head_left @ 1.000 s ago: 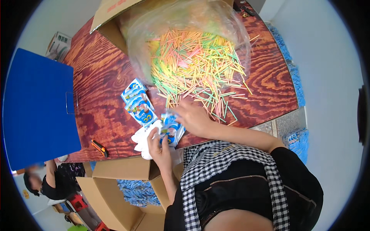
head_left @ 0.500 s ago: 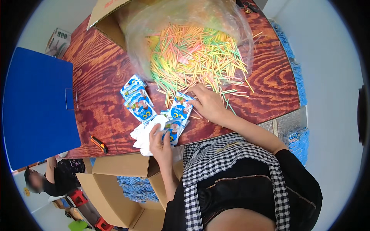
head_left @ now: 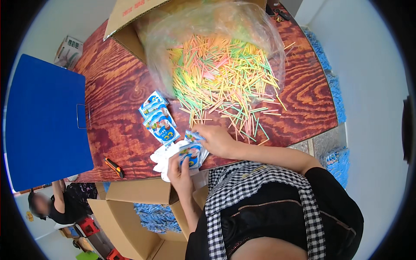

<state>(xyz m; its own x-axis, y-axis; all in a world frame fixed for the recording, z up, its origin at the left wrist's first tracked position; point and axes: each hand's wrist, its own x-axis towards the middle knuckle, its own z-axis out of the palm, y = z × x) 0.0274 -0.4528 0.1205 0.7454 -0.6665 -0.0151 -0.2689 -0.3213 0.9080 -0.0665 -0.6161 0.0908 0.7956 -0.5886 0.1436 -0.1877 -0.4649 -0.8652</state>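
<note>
My left hand [head_left: 179, 174], at the table's near edge, grips a blue-and-white printed packet [head_left: 190, 154] between thumb and fingers. Just above it my right hand [head_left: 218, 141] is closed with its fingertips on a second small packet [head_left: 193, 136]; part of that one is hidden behind the fingers. White folded cloth or gloves [head_left: 161, 157] lie beside and under my left hand. Left of my hands, several similar packets [head_left: 163, 131] overlap in a row. Beyond my right hand, thin pastel sticks [head_left: 225, 73] spill out of a clear plastic bag [head_left: 158, 65].
A cardboard box [head_left: 130, 21] lies behind the bag. The orange-and-black box cutter [head_left: 114, 167] rests near the front edge, beside a blue panel [head_left: 47, 121]. Below the table stands an open carton [head_left: 121, 221] with blue packets inside. Another person [head_left: 65, 201] is at the far left.
My right hand has drawn back from the sticks toward my left hand, bringing a packet with it. More sticks lie loose at the pile's near edge. The view has shifted slightly.
</note>
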